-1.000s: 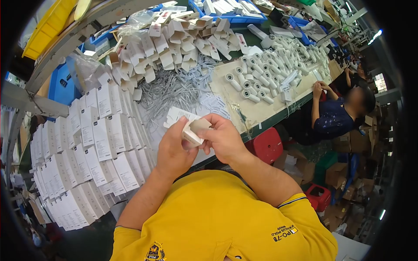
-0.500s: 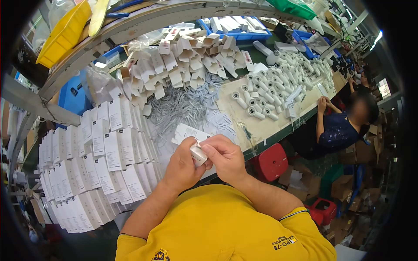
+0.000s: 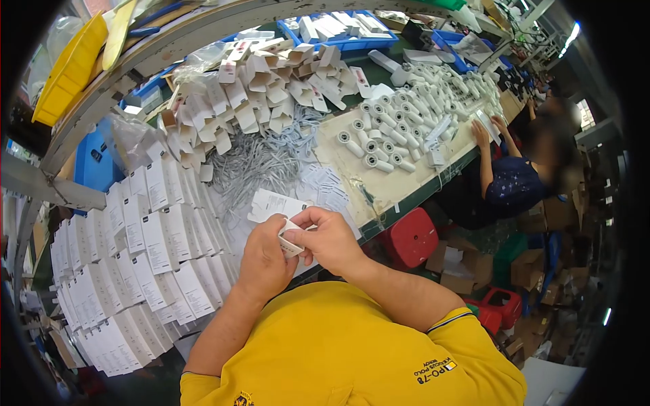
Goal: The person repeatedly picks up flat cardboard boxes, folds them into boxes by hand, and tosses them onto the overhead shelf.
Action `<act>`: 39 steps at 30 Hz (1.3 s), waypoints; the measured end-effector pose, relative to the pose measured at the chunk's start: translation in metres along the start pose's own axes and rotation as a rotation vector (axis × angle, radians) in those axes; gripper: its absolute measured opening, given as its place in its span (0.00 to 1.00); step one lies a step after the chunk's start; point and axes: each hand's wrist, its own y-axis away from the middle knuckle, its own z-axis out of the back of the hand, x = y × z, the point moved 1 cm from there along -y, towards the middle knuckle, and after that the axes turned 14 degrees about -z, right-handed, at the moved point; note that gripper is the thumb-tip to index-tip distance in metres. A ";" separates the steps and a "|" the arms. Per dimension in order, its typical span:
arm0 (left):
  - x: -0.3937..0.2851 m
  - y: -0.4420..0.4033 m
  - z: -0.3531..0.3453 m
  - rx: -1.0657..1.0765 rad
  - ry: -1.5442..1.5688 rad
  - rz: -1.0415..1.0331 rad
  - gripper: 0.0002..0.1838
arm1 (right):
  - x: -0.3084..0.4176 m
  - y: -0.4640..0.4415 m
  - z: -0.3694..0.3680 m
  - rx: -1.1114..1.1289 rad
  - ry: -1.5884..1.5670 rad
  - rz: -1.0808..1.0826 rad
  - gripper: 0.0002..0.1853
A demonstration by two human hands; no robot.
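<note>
A small white box is held end-up in front of my yellow shirt. My left hand wraps around its body, fingers closed. My right hand has its thumb and fingers pinched on the box's top end, at the flap. What is inside the box cannot be seen. Just beyond my hands a flat white carton lies on the table. Behind that are a heap of grey cables and a spread of small white leaflets.
Rows of closed white boxes are stacked at left. Open empty cartons pile up at the back. Many white cylindrical devices lie to the right. A co-worker sits at the right edge, near a red stool. A metal shelf beam crosses above.
My right fingers have shifted on the box's top end, and the flap now stands more visibly there. The co-worker's hands have moved apart, onto a flat white piece. The whole view has shifted slightly.
</note>
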 end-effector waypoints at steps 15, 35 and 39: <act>-0.005 0.000 -0.006 -0.006 0.161 0.176 0.42 | -0.007 0.003 0.012 -0.028 0.062 0.114 0.03; 0.023 0.028 -0.022 -0.508 1.074 0.713 0.25 | -0.083 -0.011 0.015 0.146 0.355 0.263 0.44; 0.023 0.015 -0.023 -0.516 1.152 0.635 0.22 | -0.065 -0.006 0.026 0.147 0.457 0.192 0.39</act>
